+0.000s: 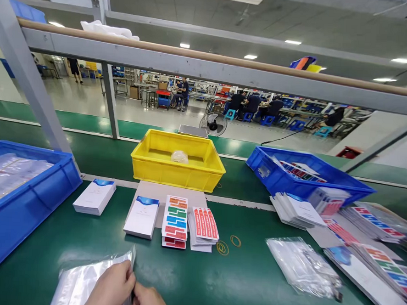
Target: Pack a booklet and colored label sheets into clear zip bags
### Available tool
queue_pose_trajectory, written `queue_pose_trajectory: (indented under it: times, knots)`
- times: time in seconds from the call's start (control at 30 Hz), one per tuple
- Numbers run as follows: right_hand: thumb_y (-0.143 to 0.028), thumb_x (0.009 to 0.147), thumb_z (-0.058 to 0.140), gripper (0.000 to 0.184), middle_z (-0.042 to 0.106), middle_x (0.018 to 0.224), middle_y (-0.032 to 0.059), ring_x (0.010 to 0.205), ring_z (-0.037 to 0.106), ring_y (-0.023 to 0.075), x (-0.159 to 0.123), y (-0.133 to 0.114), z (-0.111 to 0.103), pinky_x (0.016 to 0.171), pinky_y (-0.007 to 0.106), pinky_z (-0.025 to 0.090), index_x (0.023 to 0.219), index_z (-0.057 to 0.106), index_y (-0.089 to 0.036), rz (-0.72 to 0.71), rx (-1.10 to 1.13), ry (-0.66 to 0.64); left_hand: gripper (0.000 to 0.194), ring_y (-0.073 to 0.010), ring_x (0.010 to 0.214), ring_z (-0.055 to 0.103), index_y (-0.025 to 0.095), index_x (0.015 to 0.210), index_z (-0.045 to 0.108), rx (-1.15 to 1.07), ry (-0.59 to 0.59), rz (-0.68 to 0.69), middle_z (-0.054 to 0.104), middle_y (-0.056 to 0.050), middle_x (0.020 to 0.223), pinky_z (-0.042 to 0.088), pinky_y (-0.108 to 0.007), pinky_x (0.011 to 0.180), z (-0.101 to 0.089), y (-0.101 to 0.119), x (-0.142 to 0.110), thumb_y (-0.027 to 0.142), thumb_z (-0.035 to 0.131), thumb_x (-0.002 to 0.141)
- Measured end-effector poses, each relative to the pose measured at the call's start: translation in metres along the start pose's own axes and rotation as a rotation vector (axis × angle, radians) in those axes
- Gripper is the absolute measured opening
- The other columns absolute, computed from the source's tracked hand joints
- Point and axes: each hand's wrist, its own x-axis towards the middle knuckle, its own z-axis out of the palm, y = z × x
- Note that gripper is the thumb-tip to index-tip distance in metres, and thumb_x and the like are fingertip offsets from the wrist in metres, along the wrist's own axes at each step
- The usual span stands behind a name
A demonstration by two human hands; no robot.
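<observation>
A clear, glossy plastic bag [76, 280] is lying aslant on the green tabletop [233, 283], its right edge rising where the left hand [111, 285] and right hand [150, 301] are touching it.

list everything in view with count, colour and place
large blue plastic bins: two, blue, left, back right
yellow plastic bin: one, yellow, back centre
rectangular paper stacks: several, multicoloured, across table
thin rubber bands: few, yellowish, centre
clear plastic bags: many, transparent, left bin, front left, right
flat green tabletop: one, green, foreground
metal frame: one, grey, above table
round fan: one, dark, background
small stools: several, blue, background
people: several, dark clothes, background
left hand: one, bare, on bags
right hand: one, bare, beside left
</observation>
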Motion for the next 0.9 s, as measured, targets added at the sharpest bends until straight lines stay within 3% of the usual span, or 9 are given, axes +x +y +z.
queue_pose_trajectory:
  times: [0.1,0.23,0.33,0.43,0.57,0.73,0.8,0.9]
  knots:
    - [-0.014,0.062,0.057,0.016,0.055,0.056,-0.0039,0.048,0.043,0.0091,0.002,0.005,0.002,0.045,0.018,0.031,0.076,0.065,-0.017,-0.003,0.116,0.032,0.022,-0.0194,0.062,0.056,0.021,0.054,0.043,-0.050,-0.010,0.023,0.061,-0.004,0.060,0.032,-0.027,0.056,0.005,-0.004,0.005,0.013,0.033,0.072]
    - [-0.014,0.064,0.057,0.019,0.048,0.056,-0.0062,0.048,0.039,0.0064,0.010,0.011,0.003,0.043,0.016,0.027,0.081,0.066,-0.015,0.014,0.362,0.075,0.017,-0.0148,0.044,0.048,0.022,0.052,0.039,-0.289,-0.097,0.019,0.047,0.003,0.044,0.030,-0.024,0.045,0.014,-0.011,0.011,0.019,0.037,0.069]
    - [-0.012,0.065,0.058,0.010,0.045,0.053,-0.0073,0.045,0.039,0.0054,0.017,0.014,0.006,0.042,0.016,0.028,0.074,0.062,-0.013,0.046,0.503,0.067,0.018,-0.0110,0.033,0.038,0.022,0.054,0.039,-0.429,-0.173,-0.003,0.041,0.007,0.040,0.024,-0.022,0.037,0.022,-0.016,0.013,0.033,0.041,0.068]
    - [-0.012,0.068,0.056,0.003,0.043,0.048,-0.0084,0.040,0.041,0.0055,0.021,0.014,0.007,0.040,0.016,0.030,0.070,0.056,-0.015,0.070,0.555,0.016,0.034,-0.0088,0.029,0.033,0.022,0.054,0.037,-0.489,-0.189,-0.011,0.038,0.008,0.039,0.019,-0.022,0.034,0.027,-0.018,0.013,0.054,0.045,0.063]
    - [-0.012,0.072,0.048,0.011,0.044,0.045,-0.0082,0.034,0.040,0.0048,0.023,0.012,0.004,0.036,0.014,0.031,0.062,0.048,-0.016,0.096,0.569,-0.068,0.046,-0.0073,0.027,0.029,0.023,0.053,0.035,-0.579,-0.225,-0.006,0.036,0.009,0.034,0.017,-0.021,0.034,0.025,-0.017,0.010,0.068,0.044,0.058]
    - [-0.018,0.079,0.038,0.025,0.044,0.043,-0.0068,0.032,0.041,0.0052,0.025,0.009,0.002,0.037,0.016,0.035,0.054,0.040,-0.018,0.124,0.488,-0.125,0.042,-0.0070,0.028,0.027,0.023,0.053,0.034,-0.677,-0.300,0.010,0.035,0.009,0.032,0.019,-0.021,0.035,0.021,-0.020,0.008,0.063,0.043,0.062]
    - [-0.019,0.078,0.040,0.025,0.042,0.041,-0.0068,0.036,0.043,0.0072,0.024,0.007,0.003,0.041,0.018,0.037,0.052,0.040,-0.019,0.119,0.403,-0.070,0.036,-0.0080,0.029,0.028,0.023,0.053,0.033,-0.631,-0.293,0.011,0.033,0.009,0.033,0.021,-0.021,0.036,0.021,-0.022,0.006,0.056,0.040,0.065]
    - [-0.015,0.070,0.049,0.020,0.053,0.050,-0.0012,0.053,0.054,0.0137,0.019,0.003,0.005,0.055,0.024,0.041,0.052,0.043,-0.018,0.068,0.212,0.084,0.024,-0.0117,0.036,0.038,0.023,0.052,0.031,-0.372,-0.153,0.019,0.037,0.006,0.040,0.025,-0.023,0.040,0.018,-0.023,0.002,0.039,0.038,0.068]
